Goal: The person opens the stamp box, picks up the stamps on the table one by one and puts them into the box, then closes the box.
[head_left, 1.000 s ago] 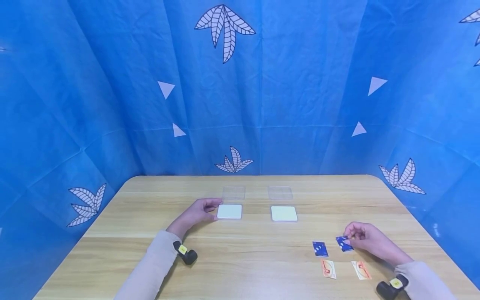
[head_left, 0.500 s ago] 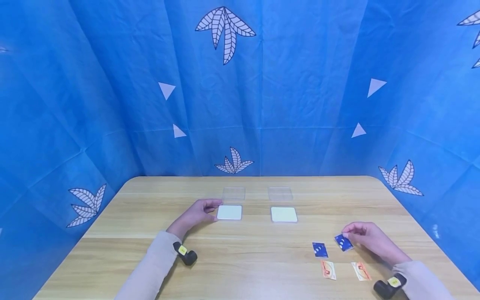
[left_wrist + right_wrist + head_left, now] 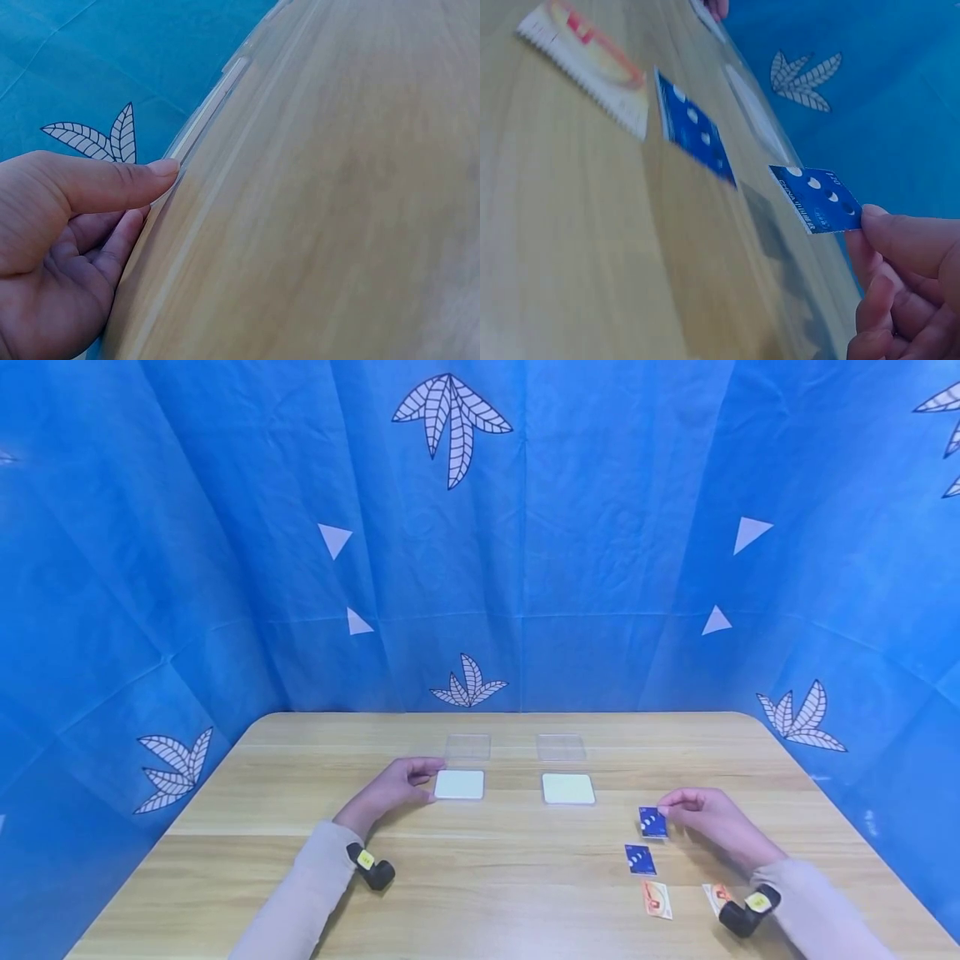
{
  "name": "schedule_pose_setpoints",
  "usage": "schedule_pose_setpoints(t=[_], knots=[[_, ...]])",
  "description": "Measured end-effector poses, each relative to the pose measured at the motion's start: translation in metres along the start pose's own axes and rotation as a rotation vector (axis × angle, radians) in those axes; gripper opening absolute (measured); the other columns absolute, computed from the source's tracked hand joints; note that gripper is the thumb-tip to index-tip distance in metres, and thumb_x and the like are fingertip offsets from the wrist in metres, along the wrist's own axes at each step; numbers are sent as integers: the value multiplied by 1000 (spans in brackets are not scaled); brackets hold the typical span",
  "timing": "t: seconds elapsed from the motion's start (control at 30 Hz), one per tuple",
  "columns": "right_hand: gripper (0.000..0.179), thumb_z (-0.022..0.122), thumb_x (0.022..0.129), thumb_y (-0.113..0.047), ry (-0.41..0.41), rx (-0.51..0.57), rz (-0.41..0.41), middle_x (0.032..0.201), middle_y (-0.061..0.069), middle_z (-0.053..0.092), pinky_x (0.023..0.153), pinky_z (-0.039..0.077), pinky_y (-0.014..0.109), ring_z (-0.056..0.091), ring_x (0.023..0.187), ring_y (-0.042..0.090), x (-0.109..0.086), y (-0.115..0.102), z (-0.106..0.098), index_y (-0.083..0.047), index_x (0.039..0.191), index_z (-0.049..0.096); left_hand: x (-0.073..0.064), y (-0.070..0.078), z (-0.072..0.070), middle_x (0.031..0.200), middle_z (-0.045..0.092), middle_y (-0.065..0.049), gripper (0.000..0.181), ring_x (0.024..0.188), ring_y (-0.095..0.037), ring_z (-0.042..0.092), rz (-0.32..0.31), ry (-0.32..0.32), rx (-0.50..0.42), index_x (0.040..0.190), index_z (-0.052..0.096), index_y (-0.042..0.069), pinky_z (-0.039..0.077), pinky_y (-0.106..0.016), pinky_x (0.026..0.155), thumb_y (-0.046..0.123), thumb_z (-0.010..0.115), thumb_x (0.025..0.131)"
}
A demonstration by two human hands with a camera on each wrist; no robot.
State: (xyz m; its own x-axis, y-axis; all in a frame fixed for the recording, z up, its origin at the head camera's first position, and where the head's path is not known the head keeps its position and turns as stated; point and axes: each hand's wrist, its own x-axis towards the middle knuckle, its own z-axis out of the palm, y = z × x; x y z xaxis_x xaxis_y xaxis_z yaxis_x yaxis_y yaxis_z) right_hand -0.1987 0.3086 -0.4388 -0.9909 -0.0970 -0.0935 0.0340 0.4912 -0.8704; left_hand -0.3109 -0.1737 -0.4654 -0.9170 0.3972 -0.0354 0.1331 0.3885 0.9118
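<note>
My right hand [image 3: 708, 818] pinches a blue postage stamp [image 3: 821, 196] by one edge, thumb against fingers, and holds it above the table. Pale moon phases and "CHINA" are printed on it. A matching blue stamp [image 3: 641, 859] lies flat just below. Two orange-and-white stamps [image 3: 657, 899] lie nearer me; the right one [image 3: 715, 895] is partly covered by the wrist camera. My left hand [image 3: 393, 789] grips the left edge of a shallow clear case [image 3: 459, 785] with a white insert, thumb at its near corner. A second such case [image 3: 568, 788] stands to its right.
Two clear, flat pieces like lids [image 3: 468, 747] lie behind the cases, one behind each. The wooden table [image 3: 487, 877] ends at a blue curtain [image 3: 600, 527] with leaf prints. Both wrists wear black cameras on straps.
My right hand has picked the blue stamp up off the table and moved it left and farther from me. The left hand has stayed at the left case.
</note>
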Motion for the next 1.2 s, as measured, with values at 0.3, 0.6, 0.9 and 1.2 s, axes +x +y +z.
schedule_pose_setpoints(t=[0.3,0.6,0.9,1.2], knots=[[28,65,86,-23,19,2,36,98,5,68,71,47,29,56,83,18,14,-14,18,-4,107,65,-1,-2,-1,135,52,-15,61,123,-33,49,6,-7,0,131,52,2,41,-41,104,-1,73,74],[26,66,86,-23,14,16,30,98,4,67,72,47,30,57,87,20,24,-28,38,-6,105,66,1,-2,-1,136,52,-14,60,123,-33,49,-18,1,-2,131,53,5,41,-42,104,1,74,75],[22,66,86,-22,-2,18,-1,107,6,68,90,45,43,60,98,20,34,-42,58,-8,103,69,1,0,0,134,54,-10,59,123,-30,50,-44,23,5,129,56,9,41,-42,104,0,74,74],[19,66,86,-20,-15,49,-26,103,6,69,91,44,43,59,99,20,48,-52,80,-7,100,69,2,0,1,134,54,-12,59,124,-31,49,-33,22,9,130,56,7,40,-43,105,-1,74,74]])
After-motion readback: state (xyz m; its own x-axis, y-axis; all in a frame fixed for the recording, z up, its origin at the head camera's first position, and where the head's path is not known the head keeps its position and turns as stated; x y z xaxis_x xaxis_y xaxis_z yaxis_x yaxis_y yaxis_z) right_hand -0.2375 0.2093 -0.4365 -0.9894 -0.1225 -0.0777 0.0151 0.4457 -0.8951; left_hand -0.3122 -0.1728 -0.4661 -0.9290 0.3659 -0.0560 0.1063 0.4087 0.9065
